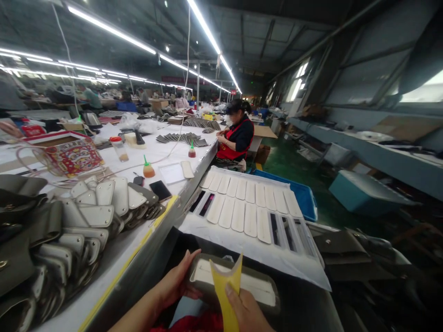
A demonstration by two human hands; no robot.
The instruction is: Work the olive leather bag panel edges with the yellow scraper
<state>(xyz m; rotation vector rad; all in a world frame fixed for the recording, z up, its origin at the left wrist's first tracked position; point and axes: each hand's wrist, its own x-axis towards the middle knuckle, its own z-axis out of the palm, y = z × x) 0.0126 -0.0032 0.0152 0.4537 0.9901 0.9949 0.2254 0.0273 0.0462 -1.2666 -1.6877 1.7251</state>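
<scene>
My left hand (176,281) grips the left end of a flat grey leather piece (256,286) with a cream lining, held low at the bottom of the head view. My right hand (247,311) pinches a yellow scraper card (226,286) that stands over the middle of that piece. Just beyond lies a white sheet (249,249) carrying rows of cream oblong pieces (242,212) and a few dark ones.
Grey leather pieces (79,221) are stacked on the long table at left, with a phone (159,189), orange-capped glue bottles (148,168) and a patterned box (71,154). A seated person in a red apron (235,136) works further along. A blue crate (304,196) stands on the floor.
</scene>
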